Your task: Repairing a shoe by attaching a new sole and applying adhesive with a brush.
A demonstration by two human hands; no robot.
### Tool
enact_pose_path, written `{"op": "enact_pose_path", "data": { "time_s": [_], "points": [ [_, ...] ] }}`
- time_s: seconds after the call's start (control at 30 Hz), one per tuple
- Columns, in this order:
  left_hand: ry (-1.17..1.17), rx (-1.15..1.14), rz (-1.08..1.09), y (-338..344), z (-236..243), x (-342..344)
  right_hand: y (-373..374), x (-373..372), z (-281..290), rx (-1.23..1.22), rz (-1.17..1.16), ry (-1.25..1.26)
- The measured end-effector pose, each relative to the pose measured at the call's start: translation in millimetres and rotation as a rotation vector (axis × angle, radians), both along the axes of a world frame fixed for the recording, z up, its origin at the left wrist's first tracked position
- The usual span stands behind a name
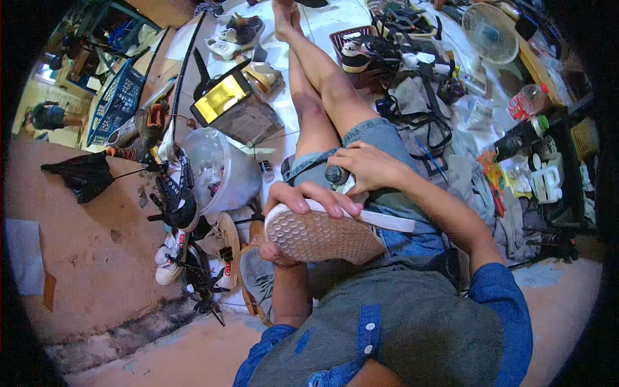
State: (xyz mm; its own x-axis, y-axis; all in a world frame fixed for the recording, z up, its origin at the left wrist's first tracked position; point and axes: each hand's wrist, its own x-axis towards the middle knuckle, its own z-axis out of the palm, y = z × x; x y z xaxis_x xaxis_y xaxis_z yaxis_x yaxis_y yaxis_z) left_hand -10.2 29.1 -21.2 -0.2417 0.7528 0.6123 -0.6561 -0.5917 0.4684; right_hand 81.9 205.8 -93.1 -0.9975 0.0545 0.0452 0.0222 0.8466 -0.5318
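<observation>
My left hand [298, 201] is closed on a shoe [322, 237], its fingers over the white rim and its thumb underneath. The shoe's tan sole, with a honeycomb tread, faces up toward me. From its edge a white rubber strip [390, 222] sticks out to the right, its end free of the sole. Just beyond the shoe, above my lap, my right hand [369, 166] is closed round a dark, round-ended object [336, 174]. The rest of that object is hidden by my fingers, so its kind does not show.
A clear plastic tub [225, 171] and a box with a yellow opening [235, 106] stand left of my legs. Several shoes [222, 248] lie beside the tub. At right are a white fan [490, 33], a plastic bottle [529, 102], a white jug [547, 185] and piled cloth.
</observation>
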Motion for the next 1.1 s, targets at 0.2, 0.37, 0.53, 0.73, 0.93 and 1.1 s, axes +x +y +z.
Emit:
{"op": "enact_pose_path", "data": {
  "time_s": [0.2,0.37,0.53,0.73,0.93,1.1],
  "points": [
    [0.025,-0.013,-0.021,-0.9,4.3,0.7,2.9,4.8,-15.9,0.113,-0.01,-0.005],
    [0.029,0.013,0.009,-1.3,-0.3,-1.3,2.4,-0.5,-8.8,0.049,-0.033,-0.067],
    [0.102,-0.042,0.057,-4.7,-0.5,-2.1,8.8,2.8,-11.7,-0.092,-0.004,0.066],
    [0.204,0.034,-0.073,4.4,9.5,-1.5,27.8,29.6,-2.5,-0.484,-0.077,0.313],
    [0.124,-0.011,0.113,-6.7,-0.4,-4.6,76.7,115.7,-31.9,-0.375,-0.863,0.125],
    [-0.029,-0.05,0.105,0.7,-5.7,-4.3,68.5,181.2,-110.9,0.04,-0.944,-0.124]
  ]
}}
